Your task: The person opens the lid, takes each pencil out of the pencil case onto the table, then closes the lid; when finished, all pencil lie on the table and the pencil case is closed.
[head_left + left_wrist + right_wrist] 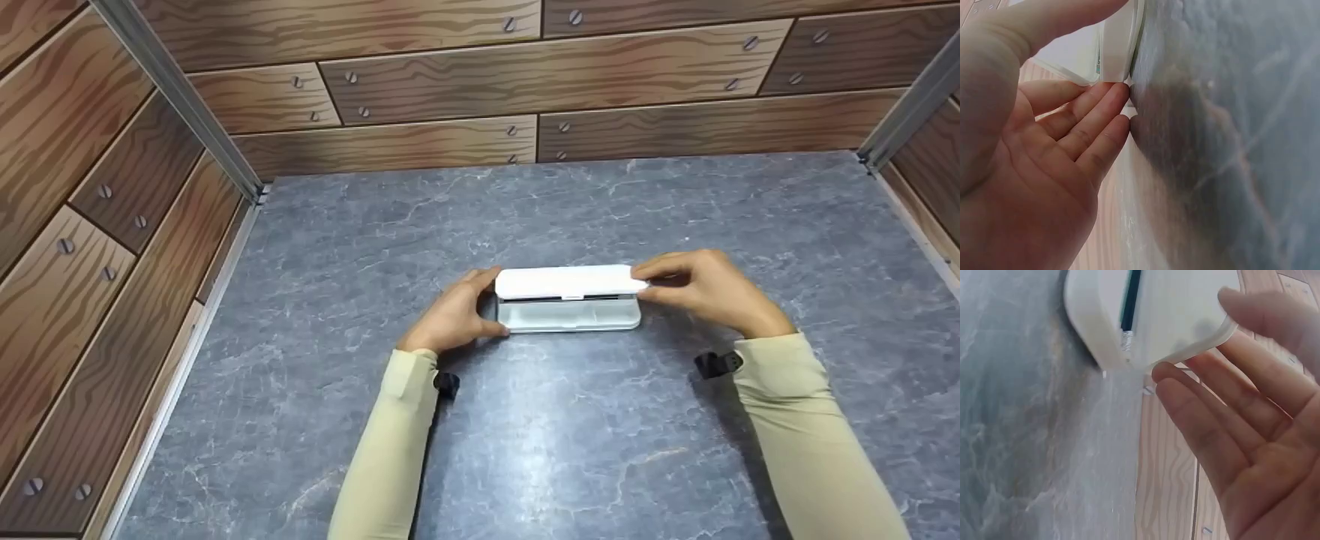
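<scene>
A white pencil case (pixel 568 318) lies on the grey table with its hinged lid (pixel 566 282) tilted up and partly open. My left hand (pixel 452 313) holds the case's left end, thumb at the front corner and fingers toward the back. In the left wrist view the fingertips touch the end wall (pixel 1117 50). My right hand (pixel 705 289) pinches the lid's right end between thumb and fingers. A dark green pencil (pixel 1131 298) with a silvery end shows inside the case in the right wrist view; the lid hides most of the rear of the interior.
The grey marbled tabletop (pixel 337 247) surrounds the case. Wood-print panels (pixel 450 82) wall in the back and both sides, with metal posts (pixel 187 97) at the corners. A black wrist mount (pixel 718 364) sits at the right cuff, another (pixel 447 385) at the left.
</scene>
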Demonstrator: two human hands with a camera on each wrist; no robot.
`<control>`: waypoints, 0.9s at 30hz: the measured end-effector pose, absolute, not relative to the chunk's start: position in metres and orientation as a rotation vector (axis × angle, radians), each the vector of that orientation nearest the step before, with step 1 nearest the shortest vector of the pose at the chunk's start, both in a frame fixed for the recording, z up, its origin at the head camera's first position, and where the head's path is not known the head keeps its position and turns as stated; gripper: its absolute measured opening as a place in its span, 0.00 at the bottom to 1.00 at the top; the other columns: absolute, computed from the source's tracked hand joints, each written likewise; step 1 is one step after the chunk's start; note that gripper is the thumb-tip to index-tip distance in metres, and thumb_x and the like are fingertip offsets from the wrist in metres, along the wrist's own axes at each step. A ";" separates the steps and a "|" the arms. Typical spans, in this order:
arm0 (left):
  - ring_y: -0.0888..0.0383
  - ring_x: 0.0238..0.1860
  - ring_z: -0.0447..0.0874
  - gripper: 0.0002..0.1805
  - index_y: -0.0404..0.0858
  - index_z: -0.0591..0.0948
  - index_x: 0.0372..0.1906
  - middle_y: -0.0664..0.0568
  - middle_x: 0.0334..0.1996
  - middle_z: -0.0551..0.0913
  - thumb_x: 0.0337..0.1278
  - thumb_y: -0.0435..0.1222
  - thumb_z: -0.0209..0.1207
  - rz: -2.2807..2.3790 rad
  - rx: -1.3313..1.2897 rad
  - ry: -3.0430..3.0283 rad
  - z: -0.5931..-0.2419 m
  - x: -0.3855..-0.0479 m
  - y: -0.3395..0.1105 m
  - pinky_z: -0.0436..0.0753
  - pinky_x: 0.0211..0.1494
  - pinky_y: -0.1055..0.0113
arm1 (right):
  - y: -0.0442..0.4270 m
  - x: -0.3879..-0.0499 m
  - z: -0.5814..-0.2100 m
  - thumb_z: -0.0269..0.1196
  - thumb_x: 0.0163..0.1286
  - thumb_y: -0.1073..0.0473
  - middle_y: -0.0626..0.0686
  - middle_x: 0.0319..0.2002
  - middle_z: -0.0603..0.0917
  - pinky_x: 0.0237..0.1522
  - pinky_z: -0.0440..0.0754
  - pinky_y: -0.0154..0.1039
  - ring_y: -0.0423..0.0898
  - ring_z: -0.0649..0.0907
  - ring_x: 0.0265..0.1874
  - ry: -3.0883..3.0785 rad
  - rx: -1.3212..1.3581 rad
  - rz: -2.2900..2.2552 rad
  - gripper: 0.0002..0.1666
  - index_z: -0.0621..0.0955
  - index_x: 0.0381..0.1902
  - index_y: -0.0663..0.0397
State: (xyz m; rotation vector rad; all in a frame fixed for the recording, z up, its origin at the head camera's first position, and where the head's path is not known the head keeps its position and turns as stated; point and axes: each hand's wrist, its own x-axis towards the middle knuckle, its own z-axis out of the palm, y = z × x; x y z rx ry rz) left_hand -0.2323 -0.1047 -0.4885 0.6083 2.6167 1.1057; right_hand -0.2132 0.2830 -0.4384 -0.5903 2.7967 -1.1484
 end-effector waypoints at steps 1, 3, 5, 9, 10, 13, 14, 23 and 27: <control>0.44 0.83 0.72 0.58 0.35 0.65 0.88 0.41 0.80 0.76 0.54 0.34 0.84 1.102 0.604 2.617 -0.488 -0.233 -0.104 0.65 0.91 0.50 | 0.283 -0.213 -0.437 0.79 0.72 0.59 0.59 0.57 0.95 0.51 0.84 0.19 0.32 0.89 0.50 2.808 -0.569 -1.160 0.15 0.95 0.55 0.53; 0.44 0.82 0.74 0.59 0.35 0.64 0.88 0.41 0.77 0.78 0.54 0.34 0.84 1.099 0.596 2.620 -0.488 -0.233 -0.104 0.66 0.91 0.50 | 0.283 -0.214 -0.433 0.80 0.71 0.57 0.60 0.54 0.96 0.46 0.83 0.19 0.26 0.88 0.45 2.825 -0.530 -1.181 0.14 0.96 0.53 0.53; 0.45 0.80 0.75 0.60 0.35 0.63 0.89 0.42 0.74 0.80 0.54 0.35 0.84 1.092 0.584 2.626 -0.488 -0.232 -0.105 0.66 0.91 0.51 | 0.282 -0.216 -0.430 0.80 0.72 0.56 0.60 0.52 0.96 0.44 0.83 0.19 0.23 0.86 0.42 2.841 -0.496 -1.186 0.13 0.96 0.52 0.53; 0.47 0.79 0.77 0.61 0.34 0.61 0.89 0.43 0.70 0.83 0.54 0.35 0.84 1.100 0.590 2.627 -0.490 -0.231 -0.106 0.67 0.90 0.52 | 0.282 -0.223 -0.425 0.80 0.73 0.55 0.60 0.51 0.96 0.42 0.85 0.22 0.25 0.87 0.40 2.824 -0.406 -1.203 0.13 0.96 0.52 0.52; 0.47 0.78 0.77 0.61 0.35 0.61 0.90 0.43 0.70 0.84 0.54 0.34 0.84 1.104 0.596 2.626 -0.490 -0.231 -0.106 0.68 0.90 0.52 | 0.283 -0.226 -0.425 0.79 0.73 0.55 0.60 0.52 0.96 0.42 0.85 0.23 0.25 0.88 0.40 2.801 -0.382 -1.222 0.14 0.96 0.53 0.53; 0.46 0.77 0.78 0.62 0.35 0.61 0.90 0.42 0.70 0.84 0.54 0.33 0.84 1.119 0.615 2.624 -0.490 -0.230 -0.107 0.69 0.90 0.51 | 0.286 -0.237 -0.423 0.78 0.75 0.55 0.58 0.53 0.96 0.47 0.87 0.26 0.28 0.90 0.42 2.702 -0.298 -1.285 0.17 0.94 0.57 0.55; 0.46 0.77 0.78 0.62 0.36 0.60 0.90 0.42 0.70 0.84 0.53 0.33 0.84 1.117 0.615 2.626 -0.490 -0.230 -0.107 0.69 0.90 0.51 | 0.287 -0.242 -0.422 0.77 0.75 0.55 0.56 0.53 0.96 0.49 0.87 0.27 0.30 0.90 0.43 2.663 -0.274 -1.310 0.18 0.93 0.58 0.56; 0.45 0.83 0.73 0.62 0.36 0.59 0.90 0.42 0.74 0.82 0.55 0.35 0.84 1.085 0.600 2.636 -0.487 -0.231 -0.104 0.66 0.91 0.50 | 0.295 -0.281 -0.420 0.72 0.80 0.61 0.41 0.45 0.96 0.55 0.93 0.36 0.40 0.96 0.45 2.218 -0.104 -1.677 0.17 0.90 0.62 0.61; 0.45 0.85 0.70 0.61 0.33 0.60 0.90 0.41 0.76 0.80 0.56 0.35 0.83 1.088 0.598 2.634 -0.487 -0.232 -0.102 0.65 0.91 0.50 | 0.295 -0.294 -0.423 0.74 0.78 0.60 0.45 0.44 0.97 0.56 0.94 0.38 0.42 0.96 0.45 2.110 -0.004 -1.763 0.09 0.94 0.52 0.53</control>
